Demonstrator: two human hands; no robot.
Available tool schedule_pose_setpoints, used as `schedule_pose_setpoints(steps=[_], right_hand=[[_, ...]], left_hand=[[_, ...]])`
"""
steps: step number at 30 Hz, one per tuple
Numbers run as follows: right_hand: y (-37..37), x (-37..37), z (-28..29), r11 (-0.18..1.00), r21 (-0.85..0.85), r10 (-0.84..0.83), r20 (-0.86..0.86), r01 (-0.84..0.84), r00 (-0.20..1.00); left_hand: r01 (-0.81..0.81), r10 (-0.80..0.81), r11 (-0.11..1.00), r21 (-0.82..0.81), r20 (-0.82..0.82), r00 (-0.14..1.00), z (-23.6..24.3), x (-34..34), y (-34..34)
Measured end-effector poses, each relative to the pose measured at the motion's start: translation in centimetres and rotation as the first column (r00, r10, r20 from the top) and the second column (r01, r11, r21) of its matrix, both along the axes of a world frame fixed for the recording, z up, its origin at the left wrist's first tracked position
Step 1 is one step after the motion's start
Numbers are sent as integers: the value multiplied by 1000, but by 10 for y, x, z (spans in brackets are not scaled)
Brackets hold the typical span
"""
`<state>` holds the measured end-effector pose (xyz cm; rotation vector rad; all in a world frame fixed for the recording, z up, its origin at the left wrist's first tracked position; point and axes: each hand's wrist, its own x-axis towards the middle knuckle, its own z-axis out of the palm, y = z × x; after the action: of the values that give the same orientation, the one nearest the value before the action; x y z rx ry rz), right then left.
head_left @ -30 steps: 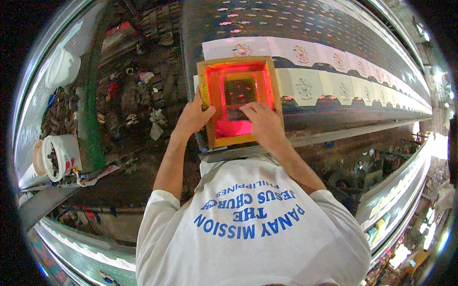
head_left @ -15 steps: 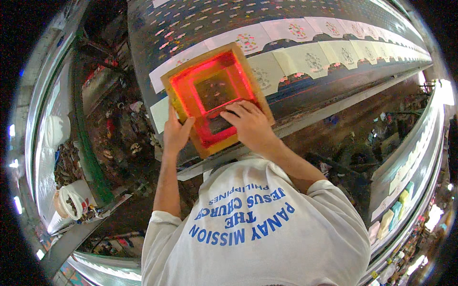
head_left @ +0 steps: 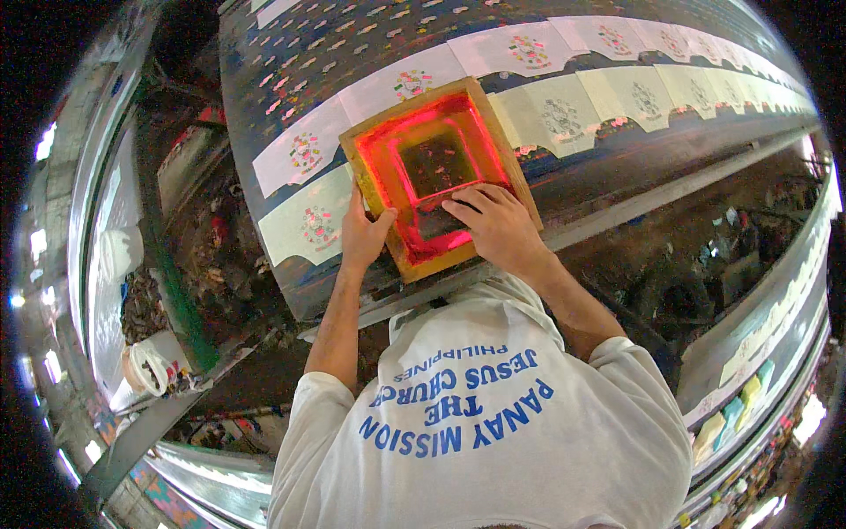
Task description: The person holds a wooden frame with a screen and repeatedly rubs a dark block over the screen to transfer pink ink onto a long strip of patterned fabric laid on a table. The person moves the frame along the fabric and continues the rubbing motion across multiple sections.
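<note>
A wooden-framed printing screen [head_left: 526,187] with red and amber mesh is tilted over the near row of cloth pieces. My left hand [head_left: 367,231] grips the frame's left side, thumb on top and fingers along the outer edge. Inside the frame, my right hand [head_left: 509,227] has its fingers closed over a dark squeegee [head_left: 434,222], which is partly hidden. Just left of the screen is a pale cloth piece [head_left: 304,212] with a multicoloured print. Another pale piece [head_left: 560,115], with a dark outline print, peeks out to the right. Contact between screen and cloth cannot be made out.
White printed pieces [head_left: 529,53] form a second row behind, along the long dark table [head_left: 608,189]. White buckets [head_left: 148,370] stand at lower left near a green beam [head_left: 183,317]. Another long table [head_left: 749,353] carrying pale pieces and folded coloured cloths runs along the right.
The screen has shifted right along the near row with both hands still on it. A printed piece it largely covered now shows on its left. The view has shifted too.
</note>
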<state>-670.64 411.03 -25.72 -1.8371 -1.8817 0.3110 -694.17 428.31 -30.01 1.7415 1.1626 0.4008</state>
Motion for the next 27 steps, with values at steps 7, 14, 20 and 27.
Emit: schedule_pose_setpoints(steps=[7,14,20,27], right_hand=[[5,6,3,998,53,48,-42,-46,998],[7,5,24,983,-170,56,-65,-66,996],[103,45,13,990,-130,42,-141,-61,989],[101,34,0,997,-67,33,-57,-36,998]], left_hand=[[26,-28,999,42,47,999,-3,-3,3],[13,-12,1000,-22,62,998,-5,-2,1],[29,-30,999,37,28,999,-6,-4,1],[36,-36,996,84,4,999,-15,-9,3]])
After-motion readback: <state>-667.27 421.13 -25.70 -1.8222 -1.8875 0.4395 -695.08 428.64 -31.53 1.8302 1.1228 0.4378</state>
